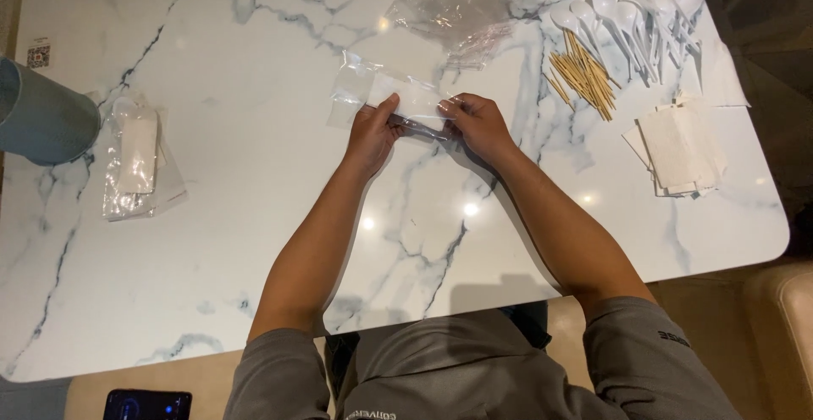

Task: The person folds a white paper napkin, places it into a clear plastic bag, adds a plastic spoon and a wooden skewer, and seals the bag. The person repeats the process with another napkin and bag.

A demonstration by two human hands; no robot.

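A clear plastic bag with a white napkin inside lies on the marble table at centre. My left hand pinches its near edge at the left. My right hand pinches the same edge at the right. Both hands rest on the tabletop. What else is inside the bag cannot be made out.
A pile of white plastic spoons lies at the far right, wooden toothpicks beside it, and a stack of white napkins nearer. Loose clear bags lie at the back. Packed bags sit left, next to a grey bin. A phone is below the table edge.
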